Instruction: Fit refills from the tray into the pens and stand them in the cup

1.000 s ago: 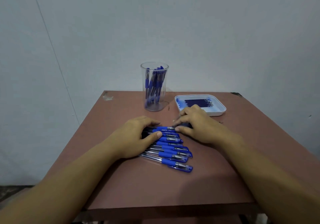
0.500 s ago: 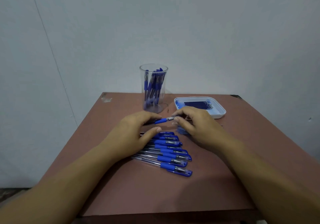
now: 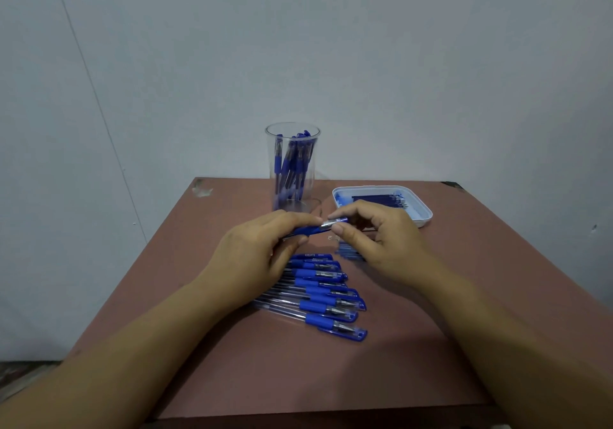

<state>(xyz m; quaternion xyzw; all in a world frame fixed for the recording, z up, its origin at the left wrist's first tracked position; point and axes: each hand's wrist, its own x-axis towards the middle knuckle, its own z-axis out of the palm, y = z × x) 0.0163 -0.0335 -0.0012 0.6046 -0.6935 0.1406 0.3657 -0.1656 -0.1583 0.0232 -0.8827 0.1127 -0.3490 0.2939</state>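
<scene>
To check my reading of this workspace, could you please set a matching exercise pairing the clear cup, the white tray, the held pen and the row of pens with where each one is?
1. clear cup
2. white tray
3. held pen
4. row of pens

A. flat on the table, nearest the person
B. between left hand and right hand
C. far right, holding refills
D. far middle, holding standing pens

Pairs: 1-D, 2-C, 3-B, 4-A

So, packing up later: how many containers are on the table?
2. The clear cup stands near the table's far edge, pens inside; the white tray lies right of it, holding refills. The left hand and right hand may hide more.
</scene>
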